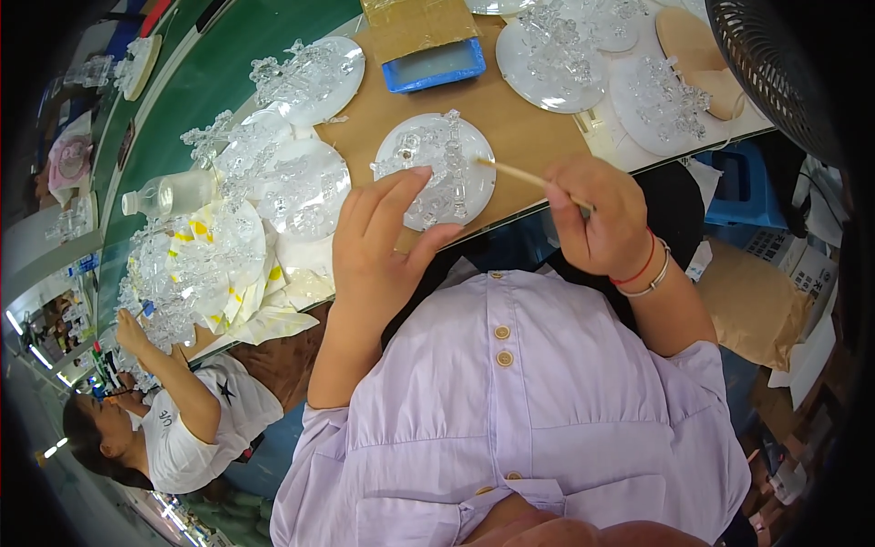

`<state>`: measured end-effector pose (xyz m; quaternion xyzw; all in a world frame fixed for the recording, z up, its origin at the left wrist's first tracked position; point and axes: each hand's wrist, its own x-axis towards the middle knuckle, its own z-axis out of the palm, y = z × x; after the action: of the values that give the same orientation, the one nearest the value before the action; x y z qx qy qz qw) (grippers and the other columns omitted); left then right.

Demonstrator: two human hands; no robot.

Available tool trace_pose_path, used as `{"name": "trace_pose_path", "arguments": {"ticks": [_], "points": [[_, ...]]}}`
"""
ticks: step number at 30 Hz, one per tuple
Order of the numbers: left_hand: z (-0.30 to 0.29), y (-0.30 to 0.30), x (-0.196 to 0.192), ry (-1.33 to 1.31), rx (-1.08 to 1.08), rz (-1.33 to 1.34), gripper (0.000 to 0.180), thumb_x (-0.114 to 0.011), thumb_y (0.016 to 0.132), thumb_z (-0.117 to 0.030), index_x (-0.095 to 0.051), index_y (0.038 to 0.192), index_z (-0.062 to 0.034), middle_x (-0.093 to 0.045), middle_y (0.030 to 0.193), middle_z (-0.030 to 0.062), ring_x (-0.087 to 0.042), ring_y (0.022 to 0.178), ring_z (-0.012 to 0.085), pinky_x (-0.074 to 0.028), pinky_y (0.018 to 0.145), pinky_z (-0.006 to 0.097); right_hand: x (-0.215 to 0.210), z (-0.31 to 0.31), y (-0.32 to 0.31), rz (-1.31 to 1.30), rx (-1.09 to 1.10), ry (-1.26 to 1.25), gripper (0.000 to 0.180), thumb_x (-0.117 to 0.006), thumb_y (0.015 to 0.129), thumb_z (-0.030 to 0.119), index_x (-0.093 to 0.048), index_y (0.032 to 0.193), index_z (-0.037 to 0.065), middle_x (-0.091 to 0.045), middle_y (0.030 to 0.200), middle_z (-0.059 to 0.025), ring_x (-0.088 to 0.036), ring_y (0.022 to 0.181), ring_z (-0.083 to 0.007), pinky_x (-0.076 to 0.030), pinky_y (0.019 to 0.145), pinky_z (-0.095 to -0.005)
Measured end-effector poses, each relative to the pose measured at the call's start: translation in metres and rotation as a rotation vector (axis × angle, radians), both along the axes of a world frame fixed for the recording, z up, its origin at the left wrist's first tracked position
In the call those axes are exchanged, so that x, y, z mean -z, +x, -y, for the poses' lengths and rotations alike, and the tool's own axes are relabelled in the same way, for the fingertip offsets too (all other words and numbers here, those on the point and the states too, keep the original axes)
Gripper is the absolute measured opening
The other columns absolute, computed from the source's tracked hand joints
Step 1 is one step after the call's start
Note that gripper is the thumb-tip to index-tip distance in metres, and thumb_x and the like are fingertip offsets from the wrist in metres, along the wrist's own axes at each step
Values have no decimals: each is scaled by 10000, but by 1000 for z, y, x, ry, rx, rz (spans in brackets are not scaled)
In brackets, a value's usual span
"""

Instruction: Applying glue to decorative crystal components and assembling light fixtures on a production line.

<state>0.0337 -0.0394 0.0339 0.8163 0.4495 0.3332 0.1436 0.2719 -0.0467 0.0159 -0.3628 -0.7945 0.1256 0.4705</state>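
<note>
You are seated in a small assembly workshop. Ahead of your hands runs a long brown workbench (510, 118) crowded with round white discs (556, 55) carrying clear glass-like parts. Beyond your left hand (383, 246) sits a blue tray (433, 66); far to its left a co-worker (182, 419) works at similar pieces. Right of your right hand (597, 219) stands a fan (775, 64).

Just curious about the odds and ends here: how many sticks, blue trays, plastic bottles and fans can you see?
thin wooden stick: 1
blue tray: 1
clear plastic bottle: 1
black fan: 1
Total: 4
</note>
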Motion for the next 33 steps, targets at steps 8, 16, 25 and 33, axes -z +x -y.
{"name": "trace_pose_path", "arguments": {"ticks": [8, 16, 25, 33], "points": [[3, -13, 6, -175, -29, 27, 281, -756, 732, -54, -678, 1002, -66, -682, 915, 91, -647, 799, 249, -510, 672, 320, -3, 19, 0, 20, -10, -27, 132, -576, 819, -80, -506, 908, -12, -624, 812, -155, -610, 610, -292, -500, 560, -330], [4, -11, 5, -246, -57, 68, 231, -750, 748, -44, -686, 970, -59, -691, 867, 90, -668, 736, 210, -522, 648, 292, 3, 2, 2, -1, 73, -2, 119, -568, 837, -76, -513, 927, -21, -626, 817, -155, -618, 643, -288, -500, 582, -318], [3, -11, 9, -256, -66, 113, 170, -737, 767, -27, -696, 931, -46, -700, 868, 83, -667, 732, 196, -521, 653, 277, 17, -20, 4, -22, 61, -4, 136, -587, 867, -40, -502, 971, -24, -622, 813, -160, -600, 644, -274, -486, 593, -306], [5, -3, 17, -215, -94, 184, 146, -737, 770, -28, -696, 910, -32, -703, 862, 95, -680, 757, 196, -526, 664, 273, 1, 15, 6, 45, -17, -16, 130, -586, 828, -71, -506, 915, -16, -618, 797, -144, -608, 624, -291, -494, 566, -339]]}}
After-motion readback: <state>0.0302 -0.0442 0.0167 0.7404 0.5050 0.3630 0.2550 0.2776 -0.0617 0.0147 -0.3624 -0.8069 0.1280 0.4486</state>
